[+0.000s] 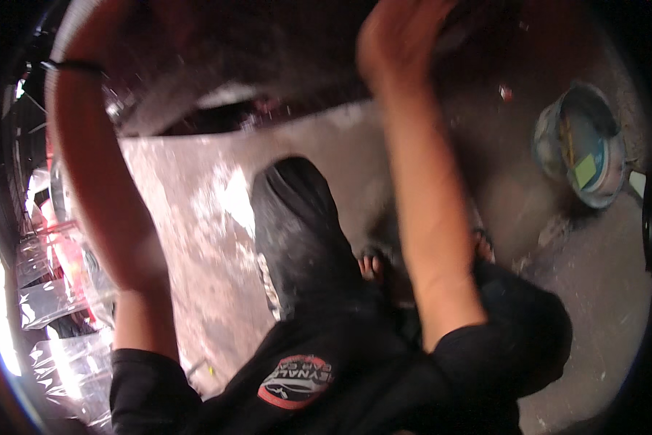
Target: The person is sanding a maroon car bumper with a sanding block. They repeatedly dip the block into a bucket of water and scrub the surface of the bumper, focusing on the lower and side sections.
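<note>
Both my arms reach up to the top of the view. My left hand, above a dark wristband, is cut off by the rim and blurred; its fingers do not show. My right hand is smeared by motion in front of a large dark glossy panel that looks like vehicle bodywork. Whether either hand touches the panel or holds anything, I cannot make out. The panel's lower edge runs across above my bent knee.
A round blue-grey tub stands on the floor at the right, with a yellow stick and a yellow-green piece in it. The concrete floor has bright, stained patches. Clear plastic sheeting lies at the left. My sandalled feet are beneath me.
</note>
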Tool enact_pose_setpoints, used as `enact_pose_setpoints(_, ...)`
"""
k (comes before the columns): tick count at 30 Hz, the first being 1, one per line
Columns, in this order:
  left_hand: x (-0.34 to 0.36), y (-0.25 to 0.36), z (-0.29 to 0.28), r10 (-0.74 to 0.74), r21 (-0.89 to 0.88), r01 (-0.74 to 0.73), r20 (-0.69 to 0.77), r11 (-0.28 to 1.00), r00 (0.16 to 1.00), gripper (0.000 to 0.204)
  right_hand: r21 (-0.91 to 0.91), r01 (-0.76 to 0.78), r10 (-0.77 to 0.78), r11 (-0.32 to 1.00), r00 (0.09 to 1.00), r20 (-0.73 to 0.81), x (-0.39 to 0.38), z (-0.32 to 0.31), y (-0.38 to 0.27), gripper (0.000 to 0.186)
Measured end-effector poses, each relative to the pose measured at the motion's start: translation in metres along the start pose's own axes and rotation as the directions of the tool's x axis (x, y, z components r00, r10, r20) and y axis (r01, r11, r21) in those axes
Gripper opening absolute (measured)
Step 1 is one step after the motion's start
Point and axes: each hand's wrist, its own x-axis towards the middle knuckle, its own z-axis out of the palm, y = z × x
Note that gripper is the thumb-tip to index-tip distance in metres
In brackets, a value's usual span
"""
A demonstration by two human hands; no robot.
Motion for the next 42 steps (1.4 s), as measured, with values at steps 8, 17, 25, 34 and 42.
enact_pose_setpoints(8, 0.012, 0.015, -0.003, -0.047, 0.016, 0.044, 0.253, 0.999, 0.966, 0.073, -0.08, -0.075, 0.07, 0.994, 0.996, -0.063, 0.084, -0.041, 0.026, 0.075)
enact_pose_setpoints(17, 0.006, 0.013, -0.001, -0.082, 0.128, 0.063, 0.147, 0.99, 0.986, 0.082, -0.229, 0.045, -0.018, 0.972, 0.993, 0.117, -0.035, 0.017, -0.055, 0.074)
enact_pose_setpoints(25, 0.015, 0.022, 0.0, -0.016, 0.111, 0.0, 0.15, 0.994, 0.989, 0.084, -0.167, -0.146, 0.119, 0.975, 0.98, -0.16, 0.084, -0.035, -0.029, 0.066)
enact_pose_setpoints(34, 0.012, 0.009, -0.005, -0.027, 0.124, 0.006, 0.165, 0.992, 0.986, 0.085, -0.296, 0.124, -0.116, 0.947, 0.992, 0.042, 0.021, -0.018, -0.042, 0.062)
enact_pose_setpoints(42, 0.009, 0.006, 0.0, 0.0, 0.084, -0.013, 0.148, 0.996, 0.989, 0.085, -0.185, 0.123, -0.108, 0.975, 0.99, 0.086, -0.01, 0.0, -0.07, 0.064)
